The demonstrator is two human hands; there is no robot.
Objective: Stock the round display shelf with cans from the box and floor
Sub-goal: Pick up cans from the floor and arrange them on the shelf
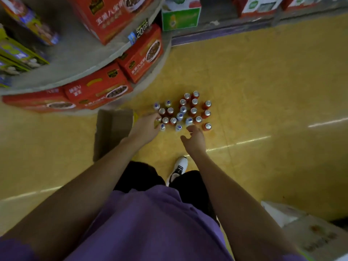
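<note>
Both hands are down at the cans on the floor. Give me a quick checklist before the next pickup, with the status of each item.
1. Cans upright and reachable on the floor: ok.
2. Left hand has a firm hold on a can at the cluster's near-left edge: cannot tell, fingers hide it.
3. Right hand free for a grab: ok, fingers open, holding nothing, just short of the nearest cans.
4. Free room on the round display shelf: ok, bare grey surface between the red cartons.
5. Cardboard box contents: cannot tell.
6. Shoe clear of the cans: ok.
</note>
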